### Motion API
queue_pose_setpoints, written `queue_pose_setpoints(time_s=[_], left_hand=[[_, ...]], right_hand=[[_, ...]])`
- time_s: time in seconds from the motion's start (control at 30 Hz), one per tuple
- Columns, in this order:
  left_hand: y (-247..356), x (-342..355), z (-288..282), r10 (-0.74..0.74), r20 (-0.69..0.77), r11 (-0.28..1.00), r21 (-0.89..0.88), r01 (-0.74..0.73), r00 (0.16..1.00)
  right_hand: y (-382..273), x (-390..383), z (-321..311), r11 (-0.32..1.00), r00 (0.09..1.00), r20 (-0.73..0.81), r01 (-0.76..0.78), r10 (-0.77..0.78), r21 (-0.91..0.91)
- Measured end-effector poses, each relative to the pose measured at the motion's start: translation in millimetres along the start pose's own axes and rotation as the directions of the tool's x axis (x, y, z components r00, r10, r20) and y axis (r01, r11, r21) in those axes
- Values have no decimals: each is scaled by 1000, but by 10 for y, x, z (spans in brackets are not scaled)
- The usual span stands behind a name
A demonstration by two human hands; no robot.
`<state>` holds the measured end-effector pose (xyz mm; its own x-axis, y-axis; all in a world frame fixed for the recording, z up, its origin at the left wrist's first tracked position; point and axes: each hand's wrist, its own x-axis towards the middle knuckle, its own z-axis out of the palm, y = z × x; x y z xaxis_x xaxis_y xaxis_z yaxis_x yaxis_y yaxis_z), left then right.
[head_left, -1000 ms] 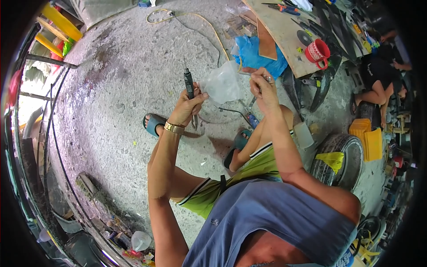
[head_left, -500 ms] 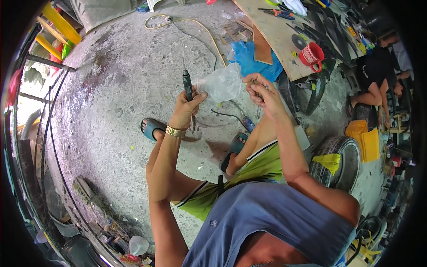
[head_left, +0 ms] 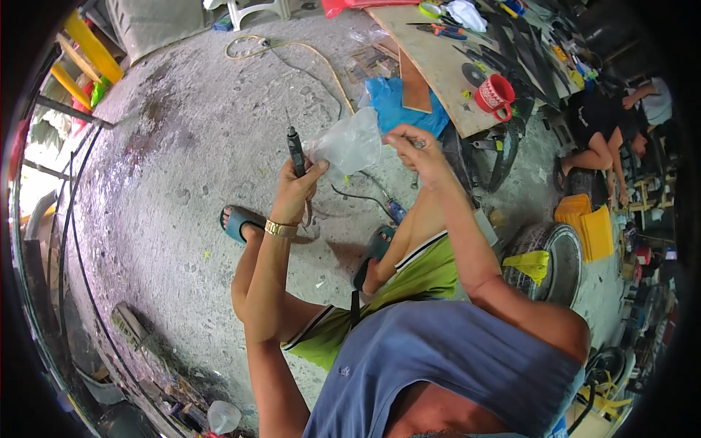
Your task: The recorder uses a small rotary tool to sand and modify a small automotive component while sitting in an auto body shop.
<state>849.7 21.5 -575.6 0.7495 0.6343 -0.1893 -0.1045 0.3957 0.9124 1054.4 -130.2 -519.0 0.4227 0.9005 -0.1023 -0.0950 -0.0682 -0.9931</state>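
Note:
My left hand is closed around a dark, slim cylindrical tool pointing upward with a thin tip, and also holds a crumpled translucent plastic bag beside it. My right hand is at the bag's right side, fingers curled on a small metal tool, mostly hidden, its exact kind unclear. Below the bag, a blue-bodied tool with a dark cord lies on the concrete floor between my sandalled feet.
At upper right, a board carries a red mug, pliers and dark parts, beside a blue plastic sheet. A tire and yellow pieces lie right. A co-worker sits beyond. A cord crosses the floor; metal bars line the left.
The whole scene has shifted left in view. My right hand's index finger has moved toward the bag's edge. My left hand keeps its grip on the dark tool and bag.

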Motion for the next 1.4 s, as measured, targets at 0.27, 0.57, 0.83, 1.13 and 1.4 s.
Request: queue_pose_setpoints(time_s=[0.27,0.57,0.83,1.13,1.4], left_hand=[[110,-35,79,-5,-7,1000,30,5,1000],[34,-69,19,87,37,962,257,-94,996],[2,-57,-37,-1,21,994,113,-2,1000],[64,-94,96,6,143,983,180,-32,990],[79,-118,122,-41,143,991,130,22,989]], right_hand=[[-27,46,159,997,988,143,-52,59,-59],[132,222,228,919,952,243,-82,187,-386],[314,198,176,944,938,247,-169,242,-283],[273,181,230,945,975,213,5,68,-328],[588,193,335,964,996,87,-6,30,-265]])
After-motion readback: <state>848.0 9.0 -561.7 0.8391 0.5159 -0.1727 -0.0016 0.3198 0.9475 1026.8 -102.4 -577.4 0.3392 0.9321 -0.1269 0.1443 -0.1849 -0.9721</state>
